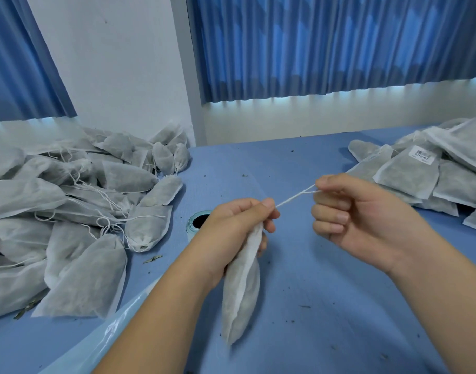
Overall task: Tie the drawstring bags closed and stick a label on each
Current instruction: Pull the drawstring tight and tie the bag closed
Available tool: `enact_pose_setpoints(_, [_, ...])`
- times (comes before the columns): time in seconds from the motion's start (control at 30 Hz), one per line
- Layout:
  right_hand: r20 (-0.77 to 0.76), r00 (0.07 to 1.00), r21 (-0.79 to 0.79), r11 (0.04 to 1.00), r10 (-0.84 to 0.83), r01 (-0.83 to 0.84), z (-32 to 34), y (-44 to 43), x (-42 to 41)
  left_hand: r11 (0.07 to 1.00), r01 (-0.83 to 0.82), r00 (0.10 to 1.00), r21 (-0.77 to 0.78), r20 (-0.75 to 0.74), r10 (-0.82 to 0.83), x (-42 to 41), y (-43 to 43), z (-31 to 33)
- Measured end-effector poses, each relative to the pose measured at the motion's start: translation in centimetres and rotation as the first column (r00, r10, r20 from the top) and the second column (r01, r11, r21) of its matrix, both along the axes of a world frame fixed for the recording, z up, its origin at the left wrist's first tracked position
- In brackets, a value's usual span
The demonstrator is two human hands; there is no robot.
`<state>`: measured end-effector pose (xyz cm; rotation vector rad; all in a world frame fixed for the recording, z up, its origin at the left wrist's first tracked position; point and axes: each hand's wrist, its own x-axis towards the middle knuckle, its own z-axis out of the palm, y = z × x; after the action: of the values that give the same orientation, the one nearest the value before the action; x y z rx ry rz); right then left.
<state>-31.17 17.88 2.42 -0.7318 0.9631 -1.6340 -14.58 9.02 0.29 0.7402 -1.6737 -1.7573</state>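
Hanging from left grip (238, 225), bag (241, 300) stretches drawstring (293, 198) into right grip (361, 211).

Saw a plain mid-blue bench (326, 292), flecked with small dark specks. Found the held bag (242, 287) pale grey-white, mottled darker where its contents showed through, with a white drawstring (293, 197). Noted the same grey-white on the left heap (69, 201) and the right heap (409, 179). Made out black barcode bars on one white label (422, 155). Saw a pale teal roll (191, 228), blue curtains (326, 44) banded light and dark, and a white wall (110, 63).
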Motion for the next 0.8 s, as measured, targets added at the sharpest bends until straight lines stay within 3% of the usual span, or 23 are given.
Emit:
enact_pose_setpoints(0.2, [0.103,0.962,0.055,0.967,-0.255,0.25,-0.3,-0.8,-1.3,0.946,0.305,0.949,0.107,0.05,-0.311,-0.4,0.2,-1.0])
enact_pose_setpoints(0.4, [0.056,0.938,-0.055,0.937,-0.343,0.346,-0.5,-0.5,-1.5,0.872,0.478,0.834,0.107,0.257,-0.489,-0.1,0.1,-1.8])
enact_pose_setpoints(0.5, [-0.044,0.929,-0.116,0.926,-0.367,0.36,-0.5,-0.2,-1.1,0.912,0.407,0.864,0.047,0.304,-0.402,-0.6,0.2,-2.1])
enact_pose_setpoints(0.63, [-0.286,0.858,-0.25,0.898,-0.427,0.363,-0.5,-0.1,-0.3,0.996,0.087,0.971,-0.003,0.223,-0.084,-1.5,0.4,-2.1])
enact_pose_setpoints(0.73, [-0.558,0.687,-0.352,0.883,-0.465,0.311,-0.8,-0.2,0.5,0.995,-0.098,0.988,0.002,0.12,0.097,-1.6,0.1,-1.8])
enact_pose_setpoints(0.8, [-0.733,0.495,-0.386,0.884,-0.467,0.263,-1.4,-0.5,1.0,0.986,-0.164,0.984,0.011,0.076,0.163,-1.4,-0.1,-1.7])
